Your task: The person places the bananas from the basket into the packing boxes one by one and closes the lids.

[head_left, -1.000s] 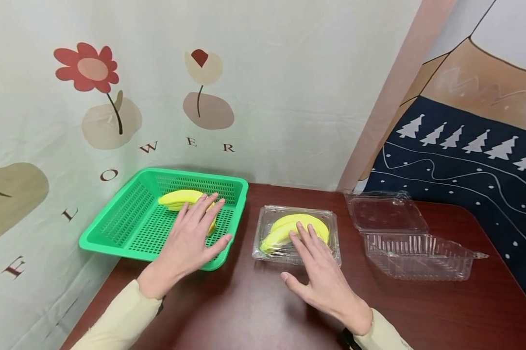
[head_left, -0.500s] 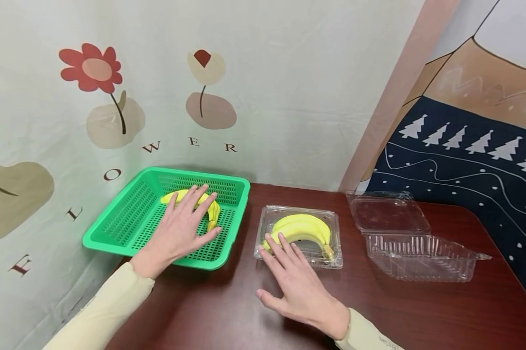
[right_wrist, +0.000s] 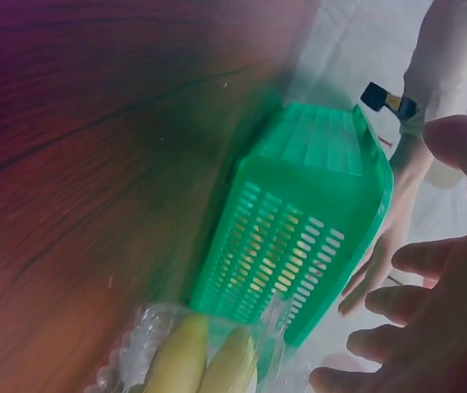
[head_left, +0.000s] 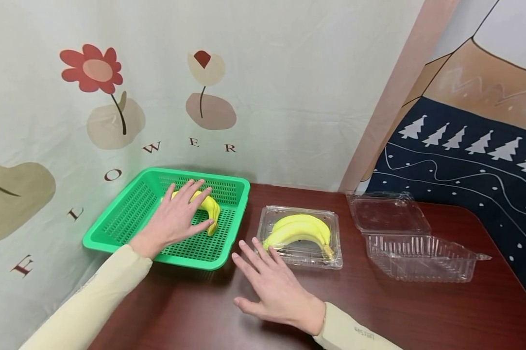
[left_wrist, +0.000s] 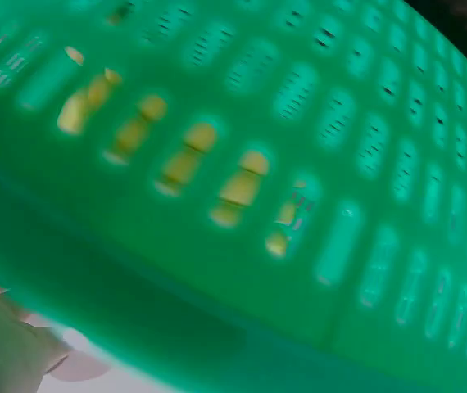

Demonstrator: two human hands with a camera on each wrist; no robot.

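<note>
My left hand (head_left: 171, 218) hovers with spread fingers over a green plastic basket (head_left: 114, 233), covering part of the yellow bananas (head_left: 213, 214) that lie inside. Through the basket's slots, the left wrist view shows bits of yellow banana (left_wrist: 242, 188). Spread and holding nothing, my right hand (head_left: 280, 291) is just in front of a clear plastic clamshell box (head_left: 332, 218). In that closed box sits a second bunch of bananas (head_left: 302, 228), the fingertips near its left front corner. From the right wrist, the right hand's fingers (right_wrist: 401, 303) appear apart, beside the basket (right_wrist: 315, 188).
A second clear clamshell box (head_left: 420, 257) stands with its lid up on the right of the dark red table (head_left: 354, 311). Behind the table hangs a printed cloth (head_left: 289, 97) with flowers and letters, and a dark blue one with white trees is at the right.
My right hand has drawn left and toward me, off the closed box, uncovering its bananas. The left hand has shifted left over the basket, showing the bananas' stem end.
</note>
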